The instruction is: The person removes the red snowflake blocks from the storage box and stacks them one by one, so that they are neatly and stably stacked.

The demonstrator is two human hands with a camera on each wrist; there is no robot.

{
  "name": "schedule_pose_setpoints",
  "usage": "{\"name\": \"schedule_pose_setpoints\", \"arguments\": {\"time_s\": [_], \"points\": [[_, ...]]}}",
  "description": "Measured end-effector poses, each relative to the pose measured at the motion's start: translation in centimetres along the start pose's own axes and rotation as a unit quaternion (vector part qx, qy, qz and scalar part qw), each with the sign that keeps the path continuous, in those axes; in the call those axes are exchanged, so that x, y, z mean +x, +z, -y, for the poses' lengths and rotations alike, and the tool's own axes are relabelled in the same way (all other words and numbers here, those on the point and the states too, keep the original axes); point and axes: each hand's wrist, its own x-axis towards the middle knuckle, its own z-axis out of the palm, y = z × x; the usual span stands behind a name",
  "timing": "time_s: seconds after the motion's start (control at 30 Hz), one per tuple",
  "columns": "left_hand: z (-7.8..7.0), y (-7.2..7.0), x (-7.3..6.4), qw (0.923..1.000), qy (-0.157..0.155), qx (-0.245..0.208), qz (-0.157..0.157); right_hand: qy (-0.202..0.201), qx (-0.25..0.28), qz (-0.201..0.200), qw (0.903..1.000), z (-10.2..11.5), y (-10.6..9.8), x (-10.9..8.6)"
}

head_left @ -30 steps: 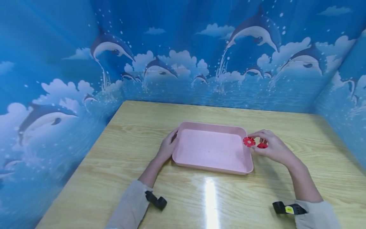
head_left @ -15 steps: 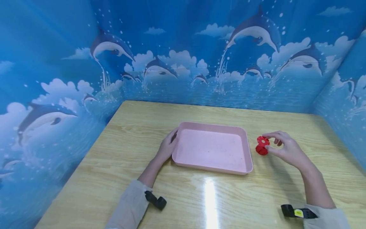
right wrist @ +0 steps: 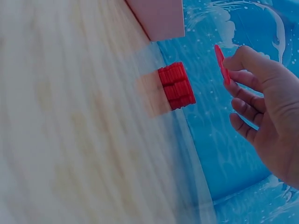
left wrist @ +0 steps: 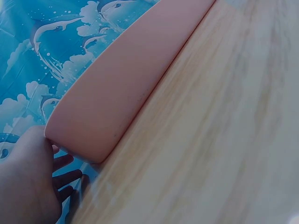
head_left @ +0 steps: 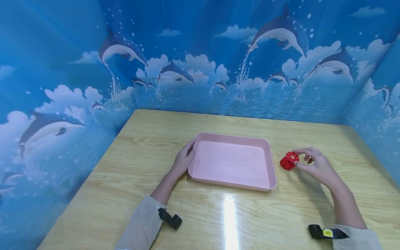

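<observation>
A shallow pink tray lies on the wooden table. My left hand touches its left wall, its fingers fairly straight; in the left wrist view that hand is by the tray's corner. My right hand, right of the tray, pinches a red notched disc with a pale centre between thumb and index finger. In the right wrist view the disc appears edge-on, the other fingers loosely bent. Just below it a stack of red discs stands on the table, apart from the pinched one.
The wooden table extends around the tray, with a light reflection near its front. Blue dolphin-printed curtains surround the back and sides. Black wrist straps sit over the sleeves.
The right hand has drawn back from the tray's right edge to the right, with a red disc still pinched. The red stack beneath has come into view. Left hand and tray look unmoved.
</observation>
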Motion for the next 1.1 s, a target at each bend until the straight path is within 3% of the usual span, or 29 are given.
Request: {"name": "schedule_pose_setpoints", "arguments": {"time_s": [0.33, 0.77, 1.1], "points": [[0.0, 0.0, 0.0, 1.0, 0.008, -0.001, -0.003, 0.023, 0.004, 0.018, 0.9996, -1.4, 0.7, -0.1], [-0.1, 0.0, 0.0, 1.0, -0.005, -0.004, 0.001, -0.015, 0.016, 0.017, 0.9996, -1.9, 1.6, -0.2], [-0.1, 0.0, 0.0, 1.0, -0.007, 0.003, 0.0, -0.003, 0.013, 0.03, 0.9995, -2.1, 1.6, -0.2]]}}
